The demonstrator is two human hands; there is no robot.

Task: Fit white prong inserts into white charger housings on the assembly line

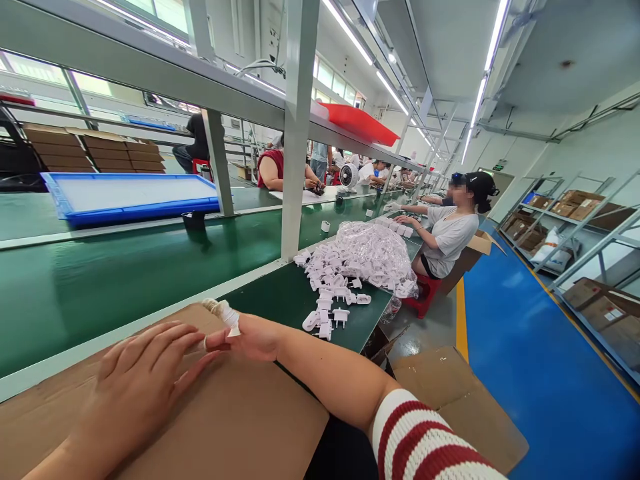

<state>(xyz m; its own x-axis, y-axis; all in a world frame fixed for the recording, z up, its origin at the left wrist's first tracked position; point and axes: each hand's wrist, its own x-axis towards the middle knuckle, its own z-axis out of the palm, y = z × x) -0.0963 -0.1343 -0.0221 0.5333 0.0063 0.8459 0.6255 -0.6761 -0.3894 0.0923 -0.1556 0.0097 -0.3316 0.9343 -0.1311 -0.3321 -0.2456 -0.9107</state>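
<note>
My left hand (143, 380) lies flat on a brown cardboard sheet (240, 427), fingers stretched toward my right hand. My right hand (250, 335) rests on the same sheet with its fingers curled; the thumb is wrapped in white tape (227, 313) and sticks up. The left fingertips touch the right hand near the taped thumb. A pile of small white plastic plug parts (333, 293) lies on the green bench just beyond my right hand. A red and white striped sleeve (425, 443) covers my right upper arm.
A clear bag of white parts (373, 250) sits behind the loose pile. A green conveyor belt (125, 267) runs along the left, with a blue tray (130, 193) across it. A seated person (450, 233) works further down. Cardboard boxes (450, 393) lie on the floor; shelves stand at right.
</note>
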